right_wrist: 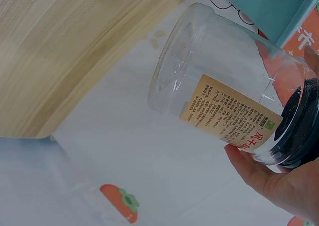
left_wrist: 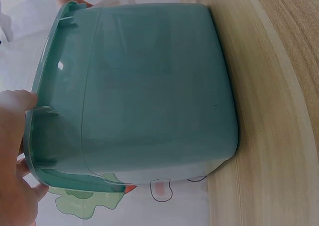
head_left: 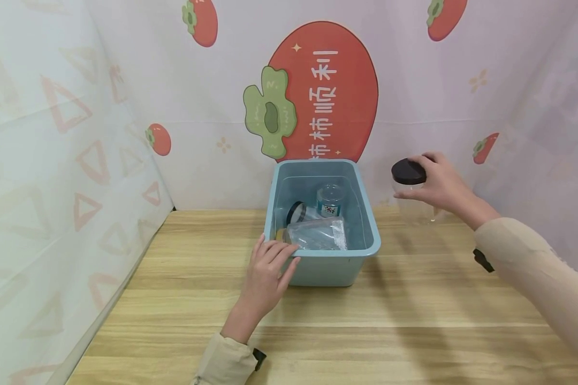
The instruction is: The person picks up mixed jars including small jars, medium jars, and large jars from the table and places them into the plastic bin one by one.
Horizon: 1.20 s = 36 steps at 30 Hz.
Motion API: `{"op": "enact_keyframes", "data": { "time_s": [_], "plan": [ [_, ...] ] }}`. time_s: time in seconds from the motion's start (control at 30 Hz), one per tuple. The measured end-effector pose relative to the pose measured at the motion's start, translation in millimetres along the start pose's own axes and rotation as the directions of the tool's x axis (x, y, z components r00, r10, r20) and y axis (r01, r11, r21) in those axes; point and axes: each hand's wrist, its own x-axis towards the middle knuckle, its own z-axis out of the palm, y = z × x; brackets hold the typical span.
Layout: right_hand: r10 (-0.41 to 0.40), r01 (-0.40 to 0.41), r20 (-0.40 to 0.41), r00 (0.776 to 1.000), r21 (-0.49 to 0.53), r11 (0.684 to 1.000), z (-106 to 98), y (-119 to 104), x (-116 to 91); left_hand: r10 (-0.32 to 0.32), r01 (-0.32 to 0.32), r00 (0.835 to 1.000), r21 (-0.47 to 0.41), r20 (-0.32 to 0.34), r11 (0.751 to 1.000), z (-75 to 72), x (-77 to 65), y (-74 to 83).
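Note:
On the wooden table stands a blue plastic bin (head_left: 327, 271). My left hand (head_left: 265, 272) grips its near left rim, fingers over the edge and thumb outside. The left wrist view shows that hand (left_wrist: 17, 151) at the rim, beside the bin's outer wall (left_wrist: 154, 91). To the right of the bin, my right hand (head_left: 440, 182) holds a clear plastic jar (right_wrist: 234, 51) by its black lid (head_left: 408, 172), above the table. A tan printed label (right_wrist: 232, 111) is on the jar's side, and the jar is tilted in the right wrist view.
Inside the bin lie a clear jar with a blue label (head_left: 329, 200), a black-lidded item (head_left: 296, 214) and a clear plastic container (head_left: 318, 234). The wooden table (head_left: 173, 299) meets a printed cloth backdrop (head_left: 212, 176) behind and a cloth on the left (head_left: 53, 214).

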Motion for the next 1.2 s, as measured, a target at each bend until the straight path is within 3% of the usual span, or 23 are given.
{"op": "enact_keyframes", "data": {
  "time_s": [1.2],
  "plan": [
    [-0.028, 0.028, 0.000, 1.000, -0.002, 1.000, -10, -29, 20, -0.003, 0.003, 1.000, -0.003, -0.005, 1.000, 0.3, 0.8, 0.9]
  ]
}}
